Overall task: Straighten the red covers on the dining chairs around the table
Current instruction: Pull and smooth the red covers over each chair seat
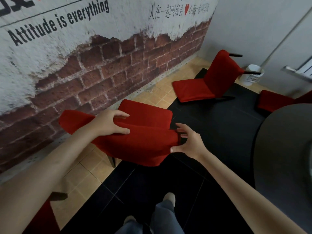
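- While the nearest chair's red cover (135,142) sits against the brick wall (118,65), left hand (109,123) grips its backrest top; right hand (187,142) pinches its right corner.
- White bucket (252,76): contents not visible.
- Red-covered chairs counted: three; round table (283,149): one.

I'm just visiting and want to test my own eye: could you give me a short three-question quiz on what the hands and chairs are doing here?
1. True or false: the left hand grips the top of the nearest chair's red cover.
2. Which is the right hand doing? A) holding a cup B) pinching the cover's corner C) resting on the dark table
3. Fill in: the far chair stands beside a white ____.

Key: 1 true; 2 B; 3 bin.
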A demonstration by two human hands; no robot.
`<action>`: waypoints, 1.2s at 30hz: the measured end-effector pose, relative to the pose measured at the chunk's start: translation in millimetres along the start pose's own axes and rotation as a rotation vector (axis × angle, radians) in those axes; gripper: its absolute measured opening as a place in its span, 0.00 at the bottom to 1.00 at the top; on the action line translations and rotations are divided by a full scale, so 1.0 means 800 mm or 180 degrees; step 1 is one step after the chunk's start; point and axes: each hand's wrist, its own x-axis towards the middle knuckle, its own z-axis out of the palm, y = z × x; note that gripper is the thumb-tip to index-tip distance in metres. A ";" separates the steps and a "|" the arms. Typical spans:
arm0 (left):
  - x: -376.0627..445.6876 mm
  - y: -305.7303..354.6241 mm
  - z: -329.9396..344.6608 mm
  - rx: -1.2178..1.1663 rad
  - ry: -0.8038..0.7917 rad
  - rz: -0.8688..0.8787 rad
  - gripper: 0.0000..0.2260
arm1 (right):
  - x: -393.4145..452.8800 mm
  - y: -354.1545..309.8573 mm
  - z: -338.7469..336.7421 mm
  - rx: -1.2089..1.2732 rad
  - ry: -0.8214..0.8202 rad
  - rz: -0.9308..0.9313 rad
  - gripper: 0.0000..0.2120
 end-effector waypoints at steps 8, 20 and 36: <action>0.081 0.077 0.033 0.0128 -0.0127 0.0264 0.26 | 0.025 0.040 -0.070 -0.0194 0.0133 0.0296 0.58; 0.286 0.275 0.146 0.0294 -0.0183 0.0603 0.30 | 0.081 0.167 -0.270 -0.0049 0.0680 0.0654 0.53; 0.497 0.402 0.234 0.0368 0.0058 0.0707 0.33 | 0.212 0.286 -0.420 0.0228 0.0905 0.0855 0.48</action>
